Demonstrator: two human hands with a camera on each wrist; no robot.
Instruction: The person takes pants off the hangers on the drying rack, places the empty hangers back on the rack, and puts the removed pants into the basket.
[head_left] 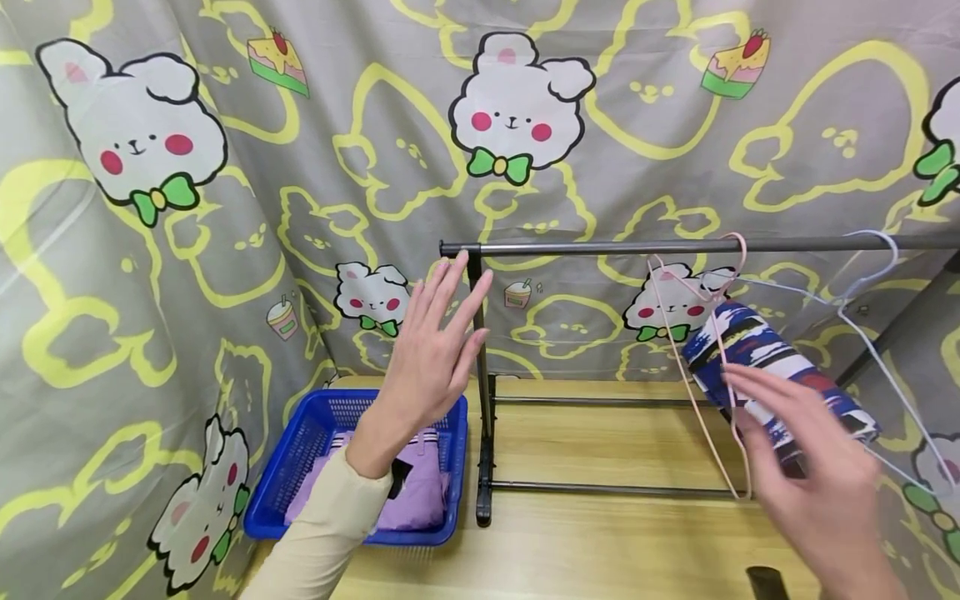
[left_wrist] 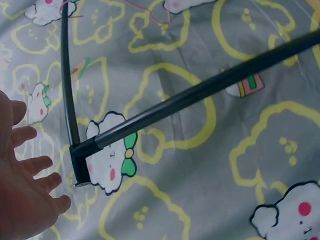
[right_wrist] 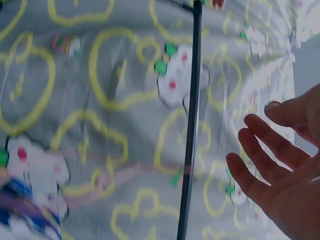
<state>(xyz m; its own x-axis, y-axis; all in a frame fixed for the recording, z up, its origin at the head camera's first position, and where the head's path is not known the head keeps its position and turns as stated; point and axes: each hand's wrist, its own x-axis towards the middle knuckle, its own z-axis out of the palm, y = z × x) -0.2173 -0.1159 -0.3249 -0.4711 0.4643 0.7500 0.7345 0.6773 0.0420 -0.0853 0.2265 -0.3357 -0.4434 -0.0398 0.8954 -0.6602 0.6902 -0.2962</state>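
Observation:
In the head view my left hand [head_left: 435,342] reaches out with its fingers spread, overlapping the left end of a black clothes rack [head_left: 585,248]. The left wrist view shows that hand apart from the rail's end cap, holding nothing. My right hand [head_left: 813,467] is beside a pink hanger [head_left: 743,265] on the rail, its fingers loosely bent. No object shows between its fingers in the right wrist view. Behind the pink hanger hangs a blue, white and black patterned garment [head_left: 780,358], next to a light blue hanger [head_left: 892,250].
A blue plastic basket [head_left: 258,517] stands on the wood-look floor [head_left: 585,542] left of the rack, with a folded purple garment [head_left: 416,500] in it. Grey curtains [head_left: 315,183] with cartoon bears and rabbits close in the back and sides. Lower bars [head_left: 600,487] join the rack near the floor.

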